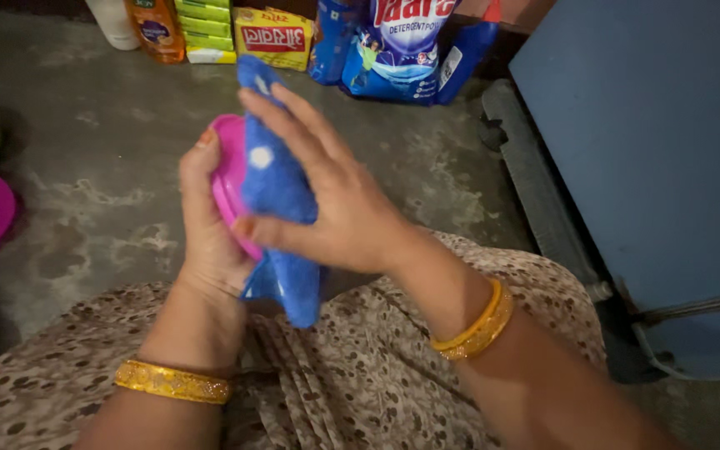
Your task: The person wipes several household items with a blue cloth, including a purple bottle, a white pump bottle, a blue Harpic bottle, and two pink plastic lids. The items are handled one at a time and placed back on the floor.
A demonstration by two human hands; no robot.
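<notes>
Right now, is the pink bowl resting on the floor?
No, the left hand holds the pink bowl up in the air while the right hand presses a blue cloth against it.

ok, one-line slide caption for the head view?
Left hand holds a round pink plastic bowl while right hand presses a blue fuzzy cloth against it.

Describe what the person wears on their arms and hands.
Both forearms are bare, with no sleeves in view. The left wrist carries a broad gold bangle with fine patterning; the right wrist carries a similar gold bangle. No rings or gloves show on either hand.
</notes>
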